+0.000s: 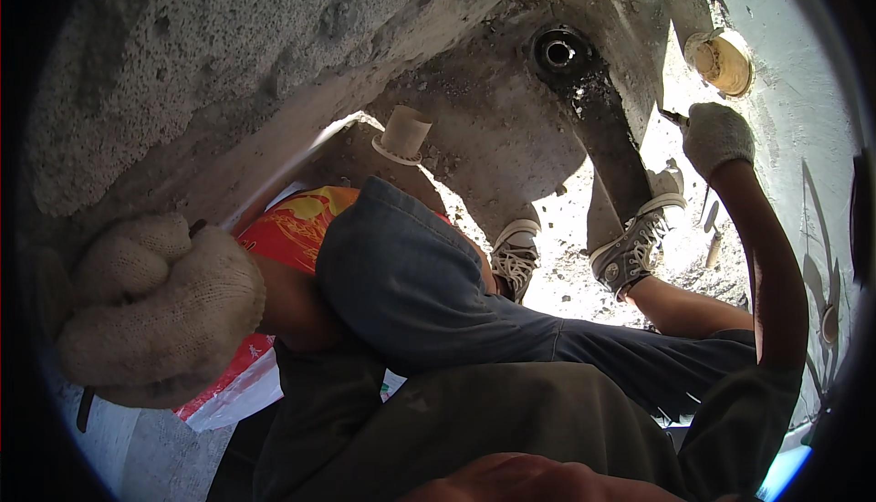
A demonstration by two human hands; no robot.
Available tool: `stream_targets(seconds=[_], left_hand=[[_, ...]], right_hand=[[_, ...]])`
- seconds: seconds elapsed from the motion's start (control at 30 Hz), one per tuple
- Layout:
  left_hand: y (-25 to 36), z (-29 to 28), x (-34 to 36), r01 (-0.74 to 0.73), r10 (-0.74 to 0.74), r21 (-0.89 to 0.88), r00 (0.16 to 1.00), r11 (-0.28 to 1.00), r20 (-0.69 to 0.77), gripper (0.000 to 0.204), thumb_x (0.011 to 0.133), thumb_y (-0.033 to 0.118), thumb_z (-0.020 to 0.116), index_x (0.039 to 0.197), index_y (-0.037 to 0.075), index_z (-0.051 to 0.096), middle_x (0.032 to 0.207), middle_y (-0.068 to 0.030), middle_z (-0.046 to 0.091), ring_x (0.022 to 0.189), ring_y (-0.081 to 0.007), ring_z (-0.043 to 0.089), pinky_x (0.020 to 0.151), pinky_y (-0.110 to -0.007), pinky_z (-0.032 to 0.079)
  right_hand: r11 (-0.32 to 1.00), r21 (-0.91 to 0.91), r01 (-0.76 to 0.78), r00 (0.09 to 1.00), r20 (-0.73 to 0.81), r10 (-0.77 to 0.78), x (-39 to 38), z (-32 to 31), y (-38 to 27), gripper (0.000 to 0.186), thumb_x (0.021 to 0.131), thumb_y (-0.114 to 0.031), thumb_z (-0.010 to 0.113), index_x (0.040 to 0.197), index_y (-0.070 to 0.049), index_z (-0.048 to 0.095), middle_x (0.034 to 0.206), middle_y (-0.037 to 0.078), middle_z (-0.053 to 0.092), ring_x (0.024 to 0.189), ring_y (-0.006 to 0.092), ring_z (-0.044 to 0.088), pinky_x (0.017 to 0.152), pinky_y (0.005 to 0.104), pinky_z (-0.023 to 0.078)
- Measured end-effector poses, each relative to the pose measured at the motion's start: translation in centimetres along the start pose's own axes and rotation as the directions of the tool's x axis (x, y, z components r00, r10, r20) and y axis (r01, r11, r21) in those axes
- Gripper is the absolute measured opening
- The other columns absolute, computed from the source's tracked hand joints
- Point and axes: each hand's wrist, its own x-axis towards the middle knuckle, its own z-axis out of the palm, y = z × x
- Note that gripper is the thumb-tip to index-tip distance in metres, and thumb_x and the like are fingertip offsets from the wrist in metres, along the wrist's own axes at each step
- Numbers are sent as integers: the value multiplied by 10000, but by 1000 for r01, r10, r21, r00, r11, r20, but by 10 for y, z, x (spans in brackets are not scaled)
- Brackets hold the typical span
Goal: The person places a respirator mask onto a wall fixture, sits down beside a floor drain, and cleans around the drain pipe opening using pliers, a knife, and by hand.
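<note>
My left hand, in a knitted work glove, is closed at the left beside the rough concrete. A thin dark rod sticks out below the fist; its other part is hidden in the glove. On the right, my right hand, gloved too, is wrapped around a tool with a dark metal neck. Glare and shadow hide the tool's far end, so its kind is unclear. Just above that hand, a yellowish pipe stub juts from the pale wall; hand and pipe look apart.
A rough concrete mass slopes across the upper left. Below it stands a beige pipe stub with a collar. Farther off is a dark round pipe opening. A red and yellow bag lies by my knee. My sneakers rest on rubble-strewn ground.
</note>
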Motion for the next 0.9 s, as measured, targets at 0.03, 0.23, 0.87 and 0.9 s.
stream_targets(seconds=[0.03, 0.23, 0.87, 0.9], left_hand=[[2, 0, 0, 1, -1, -2, 1000, 1000, -1, 246, 923, 135, 503, 681, 94, 479, 499, 52, 516, 377, -93, 495, 374, -237, 462], [-3, -6, 4, -38, 38, 5, 999, 999, 0, 234, 919, 121, 505, 688, 89, 489, 502, 51, 526, 380, -86, 504, 377, -229, 472], [1, 3, 13, -61, 57, -119, 998, 991, -34, 359, 1036, 86, 397, 682, 84, 458, 427, 109, 448, 336, -17, 448, 405, -213, 520], [0, 4, 12, -60, 56, -100, 998, 993, -41, 342, 1020, 77, 407, 681, 86, 458, 432, 107, 452, 338, -21, 447, 396, -215, 507]], right_hand=[[1000, 0, -3, 1000, 1, 3, 0, 0, 0, 232, 857, -144, 580, 966, -37, 754, 957, 213, 727, 915, 350, 726, 835, 444, 572], [999, 35, 25, 1000, -20, -24, 3, 3, -6, 225, 859, -148, 581, 955, -38, 753, 948, 210, 727, 913, 352, 724, 834, 445, 570], [999, 27, 20, 1000, -18, -20, 4, 4, -2, 248, 910, -241, 607, 938, -28, 733, 911, 207, 720, 885, 350, 718, 825, 450, 561], [999, 26, 19, 1000, -15, -18, 5, 4, -2, 250, 909, -244, 611, 939, -28, 732, 915, 206, 719, 890, 350, 716, 828, 451, 560]])
